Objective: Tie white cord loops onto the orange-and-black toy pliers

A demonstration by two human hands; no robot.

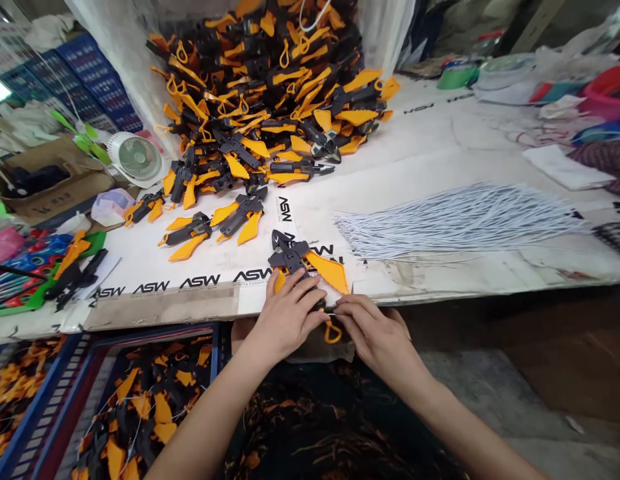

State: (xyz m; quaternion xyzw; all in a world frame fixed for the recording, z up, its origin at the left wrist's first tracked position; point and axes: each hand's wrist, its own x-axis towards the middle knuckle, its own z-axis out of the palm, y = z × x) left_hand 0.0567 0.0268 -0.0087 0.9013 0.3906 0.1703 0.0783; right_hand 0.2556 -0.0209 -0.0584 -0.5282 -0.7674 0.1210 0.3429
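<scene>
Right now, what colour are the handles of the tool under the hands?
Orange; the tool is otherwise black. Head view.

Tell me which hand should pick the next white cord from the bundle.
Right, probably: the right hand lies on the side of the white cord bundle, while the left hand holds down the pliers.

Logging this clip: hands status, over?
Left grip clamps orange-handled pliers at table edge. Right grip at its orange loop. Pliers pile behind, white cords right; nothing blocking.

Small assembly workshop: heap of orange-black pliers (270, 100) on worktable (440, 167), cord bundle (460, 220), stacked crates (85, 80).
</scene>
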